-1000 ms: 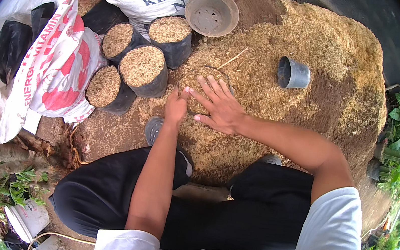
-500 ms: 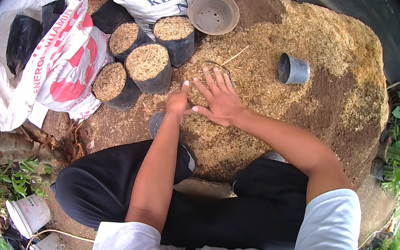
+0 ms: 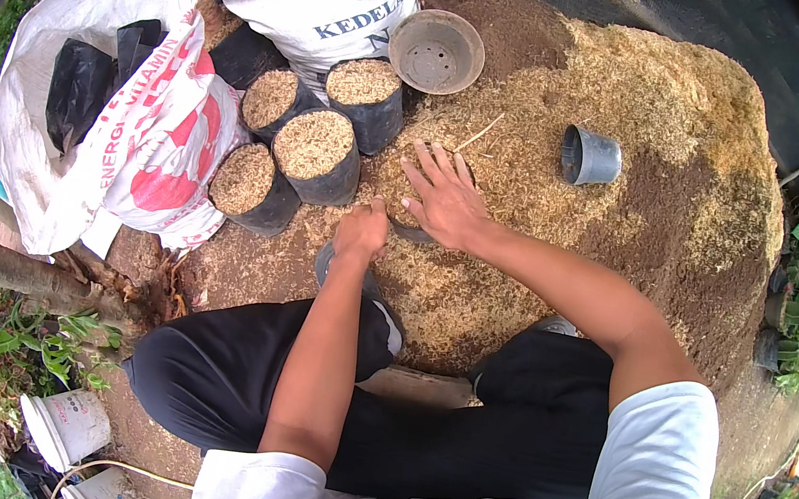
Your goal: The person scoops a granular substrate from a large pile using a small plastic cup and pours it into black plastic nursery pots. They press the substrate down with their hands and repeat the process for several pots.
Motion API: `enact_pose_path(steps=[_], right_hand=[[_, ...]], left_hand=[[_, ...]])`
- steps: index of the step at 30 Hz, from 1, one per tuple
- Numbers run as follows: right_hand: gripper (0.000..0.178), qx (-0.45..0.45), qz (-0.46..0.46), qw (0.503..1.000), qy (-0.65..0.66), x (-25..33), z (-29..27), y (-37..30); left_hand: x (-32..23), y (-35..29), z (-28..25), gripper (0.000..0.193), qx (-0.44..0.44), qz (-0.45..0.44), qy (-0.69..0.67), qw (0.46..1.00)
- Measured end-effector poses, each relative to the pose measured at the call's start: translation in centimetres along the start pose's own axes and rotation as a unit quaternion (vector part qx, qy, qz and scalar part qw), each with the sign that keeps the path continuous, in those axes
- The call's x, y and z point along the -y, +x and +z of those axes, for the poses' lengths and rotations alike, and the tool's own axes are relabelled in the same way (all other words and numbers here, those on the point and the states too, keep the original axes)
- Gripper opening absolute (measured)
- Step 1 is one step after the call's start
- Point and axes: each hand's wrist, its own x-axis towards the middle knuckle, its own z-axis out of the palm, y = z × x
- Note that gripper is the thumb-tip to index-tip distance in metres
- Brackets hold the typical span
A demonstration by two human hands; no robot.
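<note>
Black and round-rimmed, a container (image 3: 411, 235) sits amid loose tan shavings (image 3: 521, 187), mostly hidden beneath the spread right hand (image 3: 448, 203); whether the curled left hand (image 3: 362, 230), just left, pinches anything I cannot tell.

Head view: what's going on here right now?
The person's right hand is spread palm down over a dark-rimmed container, mostly hidden beneath it. The left hand curls close by; whether it grips anything is unclear. Four black bags of pale shavings stand to the left; a grey pot lies tipped on the heap.
</note>
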Motion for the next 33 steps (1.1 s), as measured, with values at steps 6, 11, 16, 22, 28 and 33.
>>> enact_pose_path(steps=[6,11,16,22,28,33], right_hand=[[0.071,-0.011,0.047,0.997,-0.059,1.2,1.7,3.5],[0.074,-0.019,0.014,0.996,-0.089,1.1,3.1,3.8],[0.075,0.014,0.012,0.994,-0.109,1.5,1.6,3.8],[0.076,-0.019,0.018,0.992,-0.124,1.7,1.3,4.2],[0.076,-0.02,0.009,0.991,-0.128,2.1,3.1,4.8],[0.076,-0.025,-0.001,0.987,-0.156,2.6,2.9,4.9]], left_hand=[[-1.0,-1.2,-0.4,0.057,-0.124,0.142,0.172,0.967],[-1.1,-1.2,-0.7,0.054,-0.105,0.15,0.131,0.974],[-0.6,-1.6,-0.5,0.056,-0.121,0.199,0.095,0.968],[0.7,-0.4,-0.4,0.053,-0.09,0.258,0.049,0.961],[1.7,0.7,0.3,0.052,-0.081,0.252,0.012,0.964],[2.1,1.0,0.3,0.052,-0.081,0.263,0.007,0.961]])
